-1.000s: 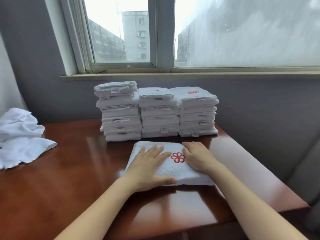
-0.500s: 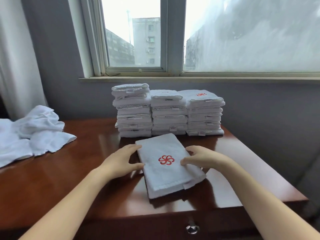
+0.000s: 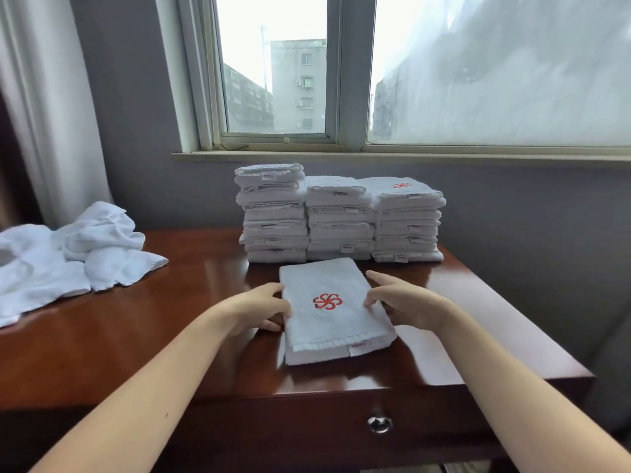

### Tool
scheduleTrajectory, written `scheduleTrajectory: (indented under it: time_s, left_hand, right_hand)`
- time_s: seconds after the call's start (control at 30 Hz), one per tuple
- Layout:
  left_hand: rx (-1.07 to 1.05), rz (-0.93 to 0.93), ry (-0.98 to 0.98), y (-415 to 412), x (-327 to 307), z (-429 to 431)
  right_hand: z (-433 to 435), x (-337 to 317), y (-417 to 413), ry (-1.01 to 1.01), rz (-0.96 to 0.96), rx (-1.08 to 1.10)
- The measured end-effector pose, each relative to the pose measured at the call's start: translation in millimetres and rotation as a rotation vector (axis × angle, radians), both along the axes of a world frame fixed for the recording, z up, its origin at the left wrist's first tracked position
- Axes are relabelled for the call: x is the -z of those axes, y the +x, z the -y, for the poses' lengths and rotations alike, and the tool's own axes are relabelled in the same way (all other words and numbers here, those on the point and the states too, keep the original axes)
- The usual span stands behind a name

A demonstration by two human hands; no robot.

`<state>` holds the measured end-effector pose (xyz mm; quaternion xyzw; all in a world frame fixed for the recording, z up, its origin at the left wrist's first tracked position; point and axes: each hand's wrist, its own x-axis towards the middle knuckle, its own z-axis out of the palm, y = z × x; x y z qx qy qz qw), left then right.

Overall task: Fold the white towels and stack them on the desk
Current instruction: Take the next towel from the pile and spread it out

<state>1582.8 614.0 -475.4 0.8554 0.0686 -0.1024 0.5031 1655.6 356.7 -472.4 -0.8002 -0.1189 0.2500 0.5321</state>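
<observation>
Folded towel before stacks; unfolded pile left on desk.

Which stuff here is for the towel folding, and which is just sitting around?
For the job: folded towel, left hand, right hand, three towel stacks, unfolded towel heap, desk.
Just there: curtain, window, drawer knob.
</observation>
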Motion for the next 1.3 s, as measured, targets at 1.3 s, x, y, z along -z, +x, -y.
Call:
scheduleTrajectory:
  time_s: [1.3]
  left_hand:
    - [0.082,0.623,-0.118,77,-148,4]
  right_hand:
    - [6,-117,68,0.548,0.445,-0.046]
